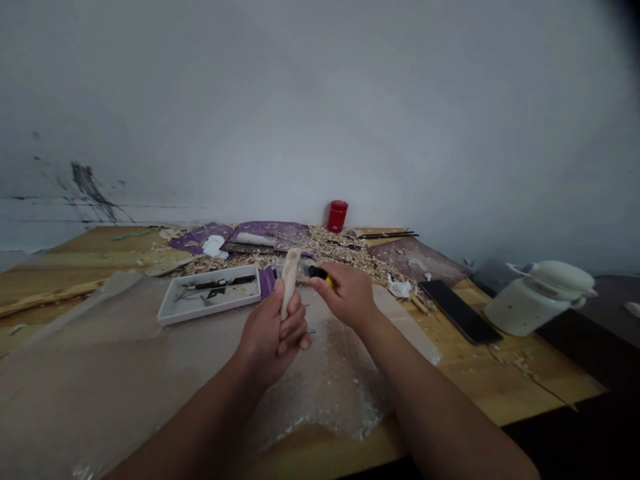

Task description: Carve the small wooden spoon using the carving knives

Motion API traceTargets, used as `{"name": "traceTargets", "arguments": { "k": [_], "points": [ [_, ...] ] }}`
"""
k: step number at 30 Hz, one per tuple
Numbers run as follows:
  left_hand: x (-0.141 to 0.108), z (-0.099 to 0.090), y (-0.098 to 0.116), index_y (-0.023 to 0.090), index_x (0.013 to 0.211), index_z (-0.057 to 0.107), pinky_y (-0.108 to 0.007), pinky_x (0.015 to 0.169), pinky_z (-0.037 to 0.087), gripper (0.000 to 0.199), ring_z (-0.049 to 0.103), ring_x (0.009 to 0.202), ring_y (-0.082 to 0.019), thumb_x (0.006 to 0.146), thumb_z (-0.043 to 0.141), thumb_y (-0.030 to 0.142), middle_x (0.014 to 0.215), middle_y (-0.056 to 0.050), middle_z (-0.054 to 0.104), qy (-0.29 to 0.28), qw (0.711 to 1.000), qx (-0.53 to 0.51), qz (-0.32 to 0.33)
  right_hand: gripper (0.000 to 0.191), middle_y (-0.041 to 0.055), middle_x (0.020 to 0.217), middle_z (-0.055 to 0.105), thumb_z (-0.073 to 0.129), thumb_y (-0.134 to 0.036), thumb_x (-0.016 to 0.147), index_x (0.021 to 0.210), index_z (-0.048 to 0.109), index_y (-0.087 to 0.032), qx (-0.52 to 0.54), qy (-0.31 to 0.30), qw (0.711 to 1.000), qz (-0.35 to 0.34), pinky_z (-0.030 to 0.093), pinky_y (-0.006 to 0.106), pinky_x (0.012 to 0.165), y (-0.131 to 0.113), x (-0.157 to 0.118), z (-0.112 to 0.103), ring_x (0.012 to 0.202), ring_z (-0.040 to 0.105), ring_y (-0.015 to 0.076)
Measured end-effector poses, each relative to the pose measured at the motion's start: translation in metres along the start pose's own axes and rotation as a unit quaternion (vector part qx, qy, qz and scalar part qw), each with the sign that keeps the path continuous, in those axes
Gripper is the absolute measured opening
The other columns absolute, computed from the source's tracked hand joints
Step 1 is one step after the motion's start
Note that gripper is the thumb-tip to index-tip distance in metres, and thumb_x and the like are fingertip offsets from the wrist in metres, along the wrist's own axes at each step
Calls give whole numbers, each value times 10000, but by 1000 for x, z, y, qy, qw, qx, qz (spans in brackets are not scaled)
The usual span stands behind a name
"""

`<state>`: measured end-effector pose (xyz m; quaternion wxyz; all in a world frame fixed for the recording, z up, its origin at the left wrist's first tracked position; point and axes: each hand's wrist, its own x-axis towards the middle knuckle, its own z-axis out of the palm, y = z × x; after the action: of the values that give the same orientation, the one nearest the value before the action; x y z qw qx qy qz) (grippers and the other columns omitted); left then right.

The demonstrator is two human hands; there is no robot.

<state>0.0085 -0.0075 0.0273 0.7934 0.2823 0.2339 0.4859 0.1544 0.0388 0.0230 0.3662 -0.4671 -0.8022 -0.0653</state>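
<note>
My left hand (pixel 279 333) is closed around a pale piece of carved wood (pixel 290 277), which stands up out of the fist, tilted slightly. To its right, my right hand (pixel 347 291) grips a utility knife (pixel 319 272) with a black and yellow handle. The knife's front end points left toward the upper part of the wood; its blade is too blurred to make out, and I cannot tell whether it touches the wood. Both hands are above a sheet of clear bubble wrap (pixel 125 360) spread over the wooden table (pixel 475 373).
Left of the hands lies a white tray (pixel 167 313) with blades and a black-handled tool. Wood shavings (pixel 345 250) are heaped behind, near a red tin (pixel 337 217) and purple sheets (pixel 287 231). A black phone (pixel 460 312) and a white lidded jug (pixel 530 303) are at the right.
</note>
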Motion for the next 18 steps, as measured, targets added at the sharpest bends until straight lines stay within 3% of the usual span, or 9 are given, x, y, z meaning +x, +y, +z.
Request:
{"name": "traceTargets", "arguments": {
  "k": [7, 14, 16, 18],
  "points": [
    [2, -1, -2, 168, 573, 375, -221, 384, 347, 356, 181, 255, -35, 817, 334, 423, 334, 94, 254, 56, 997, 43, 33, 407, 20, 683, 584, 331, -528, 815, 795, 555, -188, -41, -51, 996, -56, 279, 240, 583, -6, -3, 2, 669, 516, 140],
    [1, 0, -1, 172, 562, 358, -211, 383, 342, 356, 167, 265, -34, 804, 361, 433, 332, 100, 225, 54, 997, 40, 40, 391, 34, 699, 590, 369, -519, 802, 806, 576, -188, -42, -22, 997, -55, 297, 242, 594, -12, -4, 5, 691, 519, 151],
    [-2, 4, -3, 172, 552, 350, -207, 379, 339, 363, 166, 264, -33, 808, 352, 430, 330, 98, 223, 53, 997, 33, 39, 378, 30, 698, 592, 391, -521, 790, 795, 581, -195, -27, -7, 999, -37, 302, 240, 588, -5, -2, 6, 683, 516, 152],
    [-5, 9, -8, 173, 537, 347, -210, 368, 339, 384, 165, 264, -34, 807, 339, 446, 327, 95, 226, 40, 998, 36, 33, 383, 18, 651, 580, 376, -519, 795, 780, 582, -197, 0, 31, 999, 34, 301, 232, 547, 12, 2, 2, 615, 501, 141]
  ]
}}
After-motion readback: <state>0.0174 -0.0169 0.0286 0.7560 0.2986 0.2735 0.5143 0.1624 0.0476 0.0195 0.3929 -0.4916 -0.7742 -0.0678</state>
